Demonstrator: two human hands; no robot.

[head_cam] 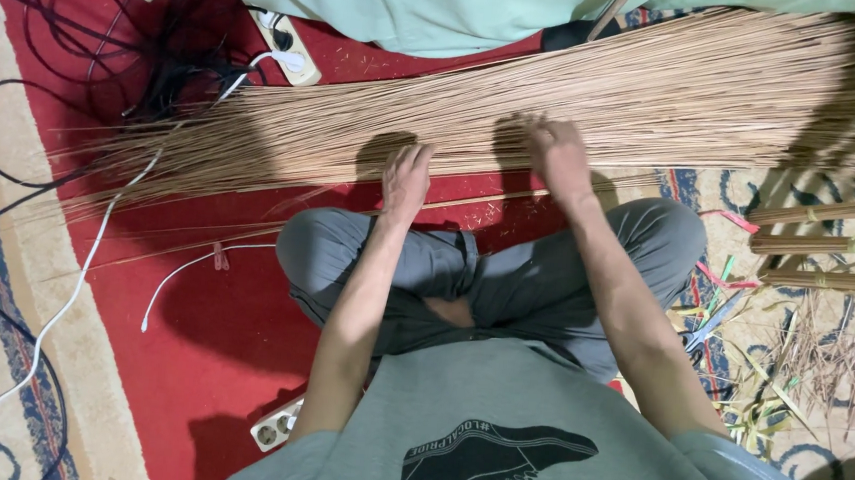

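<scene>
A long, wide spread of thin tan sticks (658, 96) lies across the red carpet (201, 324) in front of my crossed legs. My left hand (407, 180) rests palm down at the near edge of the sticks, fingers slightly curled on them. My right hand (557, 154) presses on the sticks a little further right, fingers bent into the pile. I cannot see any separate tool in either hand. A few single sticks (490, 199) lie loose along the near side of the pile.
Black and white cables (74, 275) run over the carpet at left, with a power strip (285, 48) at the back and another (274, 425) by my left knee. Tied stick bundles (828, 243) and leaf scraps (768, 394) lie right. Pale green cloth (414, 4) at top.
</scene>
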